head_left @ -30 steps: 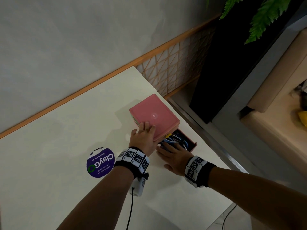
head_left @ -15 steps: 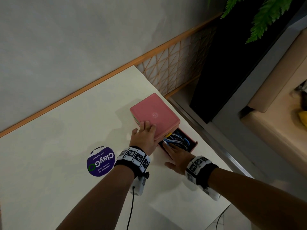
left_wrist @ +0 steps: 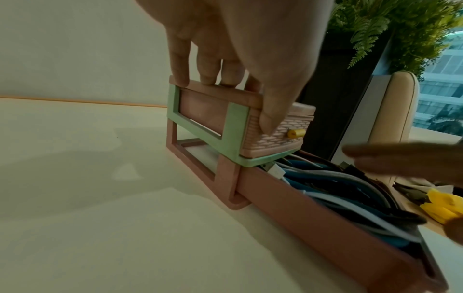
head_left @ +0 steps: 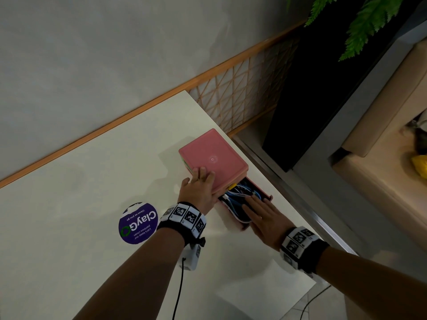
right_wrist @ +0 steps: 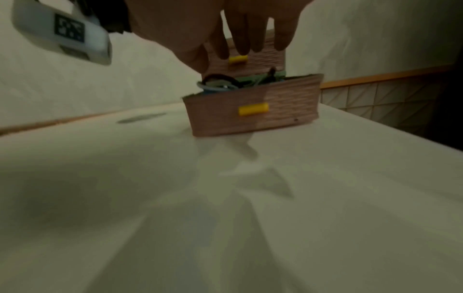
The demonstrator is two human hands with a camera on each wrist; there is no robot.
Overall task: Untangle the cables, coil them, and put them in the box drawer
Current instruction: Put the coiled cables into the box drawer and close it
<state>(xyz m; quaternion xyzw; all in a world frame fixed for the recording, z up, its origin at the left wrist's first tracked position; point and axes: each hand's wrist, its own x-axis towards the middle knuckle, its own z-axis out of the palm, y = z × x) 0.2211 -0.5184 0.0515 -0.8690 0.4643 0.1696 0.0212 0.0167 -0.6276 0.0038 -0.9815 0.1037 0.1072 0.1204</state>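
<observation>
A pink box (head_left: pixel 212 158) stands near the table's right edge, its lower drawer (head_left: pixel 265 195) pulled out toward me. Blue, white and black cables (head_left: pixel 235 197) fill the drawer (left_wrist: pixel 313 216). My left hand (head_left: pixel 198 183) lies flat on the lid's near corner; in the left wrist view its thumb (left_wrist: pixel 273 119) presses the upper drawer's front. With fingers straight, my right hand (head_left: pixel 258 211) rests over the cables (left_wrist: pixel 338 184) at the drawer's near end. The right wrist view shows the drawer front (right_wrist: pixel 250 119) with its yellow knob (right_wrist: pixel 253 109).
A round purple sticker (head_left: pixel 138 224) lies on the white table (head_left: pixel 69 204) left of my left wrist. The table's right edge runs close beside the drawer. Beyond it are a lattice panel (head_left: pixel 242 93), a fern (head_left: pixel 369 21) and a beige bench (head_left: pixel 381 169).
My right hand has moved from the table beside the drawer to on top of the cables in it. The left hand has stayed on the box lid.
</observation>
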